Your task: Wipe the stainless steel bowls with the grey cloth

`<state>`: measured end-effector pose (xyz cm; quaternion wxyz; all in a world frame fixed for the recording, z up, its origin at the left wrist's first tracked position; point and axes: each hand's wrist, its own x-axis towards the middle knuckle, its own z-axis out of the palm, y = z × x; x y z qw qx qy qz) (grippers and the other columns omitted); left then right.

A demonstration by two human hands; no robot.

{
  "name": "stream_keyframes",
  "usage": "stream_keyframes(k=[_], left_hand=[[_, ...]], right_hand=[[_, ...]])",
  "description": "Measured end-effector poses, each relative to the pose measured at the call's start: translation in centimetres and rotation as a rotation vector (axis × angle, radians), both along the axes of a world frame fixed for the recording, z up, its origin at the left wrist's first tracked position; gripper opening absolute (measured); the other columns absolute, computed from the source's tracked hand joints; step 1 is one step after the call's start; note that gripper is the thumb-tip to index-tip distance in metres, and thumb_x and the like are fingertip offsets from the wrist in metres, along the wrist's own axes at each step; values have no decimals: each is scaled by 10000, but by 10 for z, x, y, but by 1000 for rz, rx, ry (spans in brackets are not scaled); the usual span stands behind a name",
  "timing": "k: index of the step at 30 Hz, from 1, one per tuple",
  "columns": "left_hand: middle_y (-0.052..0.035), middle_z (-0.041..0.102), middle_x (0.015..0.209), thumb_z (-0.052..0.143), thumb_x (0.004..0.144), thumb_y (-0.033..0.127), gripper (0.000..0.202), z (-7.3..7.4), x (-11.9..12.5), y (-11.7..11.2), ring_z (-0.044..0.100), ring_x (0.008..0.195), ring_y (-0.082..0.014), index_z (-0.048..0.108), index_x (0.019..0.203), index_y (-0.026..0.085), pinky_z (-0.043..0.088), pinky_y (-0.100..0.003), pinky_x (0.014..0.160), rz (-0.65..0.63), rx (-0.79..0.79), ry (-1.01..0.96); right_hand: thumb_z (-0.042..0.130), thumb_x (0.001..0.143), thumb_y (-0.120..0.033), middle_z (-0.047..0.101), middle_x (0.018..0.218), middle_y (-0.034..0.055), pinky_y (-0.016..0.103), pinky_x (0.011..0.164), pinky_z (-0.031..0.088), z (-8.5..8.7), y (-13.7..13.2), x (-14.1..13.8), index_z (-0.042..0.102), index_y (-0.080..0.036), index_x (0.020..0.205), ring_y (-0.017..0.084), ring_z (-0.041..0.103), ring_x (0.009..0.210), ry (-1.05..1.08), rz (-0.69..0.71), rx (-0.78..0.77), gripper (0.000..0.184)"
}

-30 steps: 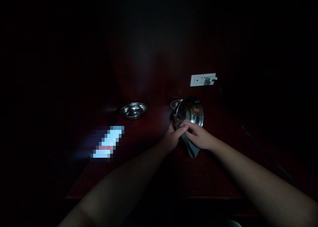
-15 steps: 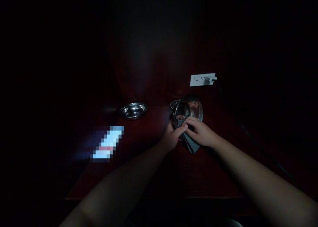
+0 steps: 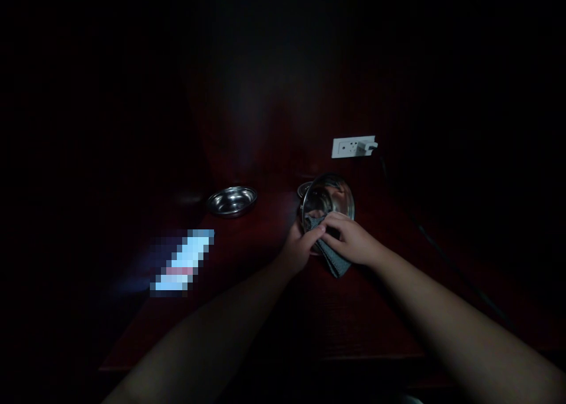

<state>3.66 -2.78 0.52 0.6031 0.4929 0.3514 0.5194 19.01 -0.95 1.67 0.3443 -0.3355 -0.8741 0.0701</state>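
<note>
In a very dark room I hold a shiny steel bowl (image 3: pixel 329 195) tilted on edge, its opening facing me, above a dark red table (image 3: pixel 265 309). My left hand (image 3: pixel 298 248) grips the bowl's near left rim. My right hand (image 3: pixel 351 239) is closed on a grey cloth (image 3: pixel 333 261) and presses it against the bowl's lower rim. Part of the cloth hangs below my right hand.
A second steel bowl (image 3: pixel 232 200) sits upright on the table to the left. The rim of another steel dish (image 3: pixel 305 189) peeks out behind the held bowl. A lit, blurred screen (image 3: pixel 182 262) lies at the left. A white wall socket (image 3: pixel 352 147) has a plug and a dark cable running right.
The right hand has shifted the cloth a little along the bowl's rim. The whole view has slid slightly left and down.
</note>
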Motion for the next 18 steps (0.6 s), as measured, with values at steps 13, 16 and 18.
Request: stream_keyframes(k=[13, 16, 18], left_hand=[[-90, 642, 1012, 702, 640, 345, 545, 0, -1, 1, 606, 907, -229, 543, 1131, 169, 496, -337, 768, -19, 36, -80], [-88, 613, 1104, 696, 655, 345, 531, -2, 0, 2, 580, 995, -240, 542, 1138, 188, 477, -356, 834, -65, 19, -151], [-86, 595, 1141, 668, 683, 378, 517, -3, 1, 3, 569, 1023, -246, 535, 1151, 202, 473, -375, 846, -101, -5, -219]], right_hand=[[514, 829, -235, 581, 814, 54, 349, 778, 430, 5, -5, -2, 595, -176, 818, 178, 536, 823, 65, 79, 14, 99], [494, 843, -222, 589, 862, 64, 347, 788, 444, 7, -8, -3, 608, -176, 859, 178, 545, 852, 117, 143, -5, 123], [487, 848, -220, 589, 892, 69, 350, 799, 452, 8, -9, -4, 619, -179, 885, 179, 550, 871, 138, 168, -23, 143]])
